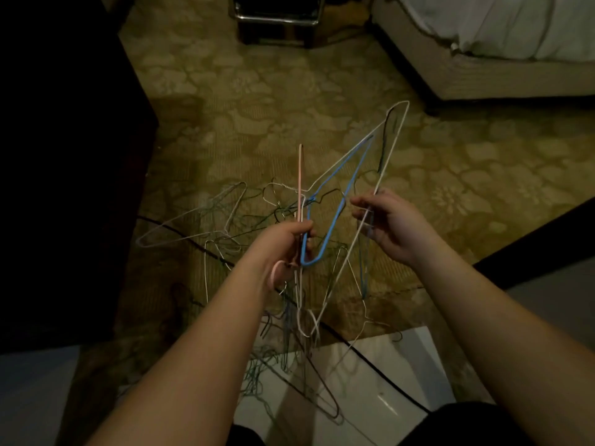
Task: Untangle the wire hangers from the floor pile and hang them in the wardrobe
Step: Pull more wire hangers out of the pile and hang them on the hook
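left hand point(286, 243) is gripping a pink hanger point(300, 181) & a blue hanger point(335, 217), fingers curled round the wires. right hand point(389, 223) is pinching a white hanger point(391, 149) w/ thumb & fingertips. all 3 are being held up over the tangled hanger pile point(231, 226) lying on the patterned carpet point(289, 101).

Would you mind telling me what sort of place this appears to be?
Probably a hotel bedroom: a bed with white bedding, olive floral-patterned carpet, and a dark chrome-framed luggage stand.
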